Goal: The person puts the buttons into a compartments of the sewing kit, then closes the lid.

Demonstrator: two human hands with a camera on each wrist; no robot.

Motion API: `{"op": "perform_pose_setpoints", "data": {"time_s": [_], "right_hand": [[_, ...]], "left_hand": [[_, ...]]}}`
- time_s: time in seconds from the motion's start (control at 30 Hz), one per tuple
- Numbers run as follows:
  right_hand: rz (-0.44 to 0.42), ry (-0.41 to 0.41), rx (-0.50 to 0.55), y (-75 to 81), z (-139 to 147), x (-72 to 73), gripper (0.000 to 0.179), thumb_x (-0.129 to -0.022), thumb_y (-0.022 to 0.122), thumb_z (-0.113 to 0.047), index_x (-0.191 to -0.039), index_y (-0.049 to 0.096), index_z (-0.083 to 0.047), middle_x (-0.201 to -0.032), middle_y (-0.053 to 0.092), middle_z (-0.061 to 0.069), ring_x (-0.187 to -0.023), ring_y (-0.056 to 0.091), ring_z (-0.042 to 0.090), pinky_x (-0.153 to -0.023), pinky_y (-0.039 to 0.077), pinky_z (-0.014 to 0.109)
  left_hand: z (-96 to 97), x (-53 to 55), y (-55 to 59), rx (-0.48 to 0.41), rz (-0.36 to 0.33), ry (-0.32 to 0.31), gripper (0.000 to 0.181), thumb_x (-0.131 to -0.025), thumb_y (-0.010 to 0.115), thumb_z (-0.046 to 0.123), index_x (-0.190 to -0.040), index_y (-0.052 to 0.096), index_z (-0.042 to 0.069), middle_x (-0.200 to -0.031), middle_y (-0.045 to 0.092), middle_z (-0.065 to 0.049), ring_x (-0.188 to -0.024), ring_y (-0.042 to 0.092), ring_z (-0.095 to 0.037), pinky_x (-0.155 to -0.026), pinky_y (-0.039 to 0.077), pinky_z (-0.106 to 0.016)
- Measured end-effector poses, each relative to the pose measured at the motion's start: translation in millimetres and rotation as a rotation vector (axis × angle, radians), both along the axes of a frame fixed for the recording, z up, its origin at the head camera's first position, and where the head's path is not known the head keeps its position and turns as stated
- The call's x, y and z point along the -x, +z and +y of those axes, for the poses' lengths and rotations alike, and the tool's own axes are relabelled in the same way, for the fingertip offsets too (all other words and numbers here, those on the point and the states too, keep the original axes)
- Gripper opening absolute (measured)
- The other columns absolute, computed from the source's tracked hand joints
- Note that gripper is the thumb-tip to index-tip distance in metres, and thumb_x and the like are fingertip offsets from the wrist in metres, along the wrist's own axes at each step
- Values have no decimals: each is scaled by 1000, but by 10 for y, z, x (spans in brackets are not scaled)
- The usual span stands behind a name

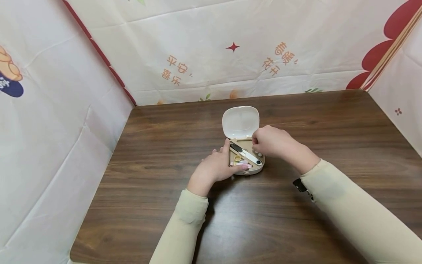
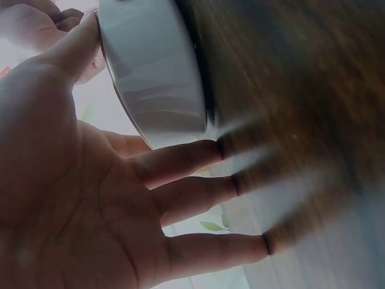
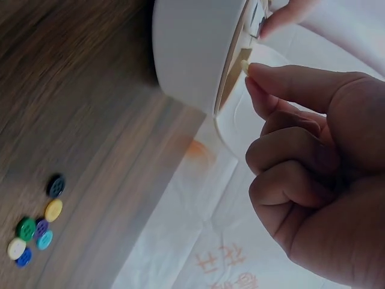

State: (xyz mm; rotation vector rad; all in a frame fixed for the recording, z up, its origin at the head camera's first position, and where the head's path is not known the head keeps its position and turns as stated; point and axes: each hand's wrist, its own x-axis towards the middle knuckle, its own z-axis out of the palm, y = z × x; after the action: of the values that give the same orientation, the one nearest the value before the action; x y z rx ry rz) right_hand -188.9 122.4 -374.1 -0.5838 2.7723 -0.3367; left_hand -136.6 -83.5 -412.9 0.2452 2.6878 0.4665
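Note:
A small white sewing box point(image 1: 248, 172) stands with its lid point(image 1: 240, 123) raised. Its beige tray bears a slim white tool with dark parts point(image 1: 245, 153), a gold ring point(image 1: 237, 158), pale pink and lilac pieces and small white buttons point(image 1: 259, 154). My left hand point(image 1: 215, 165) spans the box's left side, thumb on the front rim; in the left wrist view its fingers point(image 2: 192, 195) are straight, tips at the table. Over the tray's right part, my right hand point(image 1: 271, 141) pinches a small pale-yellow piece point(image 3: 244, 66), apparently a button, between thumb and forefinger, other fingers curled.
Several loose coloured buttons, among them a black one point(image 3: 56, 185) and a green one point(image 3: 26, 229), lie on the brown wooden table point(image 1: 158, 146) beside the box. A printed white cloth point(image 1: 211, 47) hangs behind the table and along both sides.

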Motion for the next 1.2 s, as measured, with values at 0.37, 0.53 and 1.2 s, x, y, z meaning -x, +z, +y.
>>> {"op": "perform_pose_setpoints", "data": {"time_s": [0.37,0.53,1.2], "right_hand": [[22,1,-54,-79,-60,-29,23,-90,61,-7,-69,62,-17,-68,59,1,-61,53,18,-54,41,36],[71,-18,-76,-70,-46,-53,24,-92,61,-11,-69,64,-16,-70,62,5,-61,54,21,-53,44,41],[-80,-171,-133,186,1015,-281,15,-96,55,-10,-87,67,-11,-72,60,3,-65,56,18,-60,39,41]], "left_hand": [[41,-8,-34,7,-12,-4,117,-92,59,81,-174,2,21,-171,41,-12,-160,38,-38,-119,40,-68],[37,-21,-19,-6,-14,-3,117,-92,61,80,-174,2,21,-171,40,-13,-159,38,-39,-120,40,-67],[5,-15,-23,-23,10,-2,118,-91,61,81,-173,2,20,-170,43,-14,-159,39,-38,-119,39,-71]]}}
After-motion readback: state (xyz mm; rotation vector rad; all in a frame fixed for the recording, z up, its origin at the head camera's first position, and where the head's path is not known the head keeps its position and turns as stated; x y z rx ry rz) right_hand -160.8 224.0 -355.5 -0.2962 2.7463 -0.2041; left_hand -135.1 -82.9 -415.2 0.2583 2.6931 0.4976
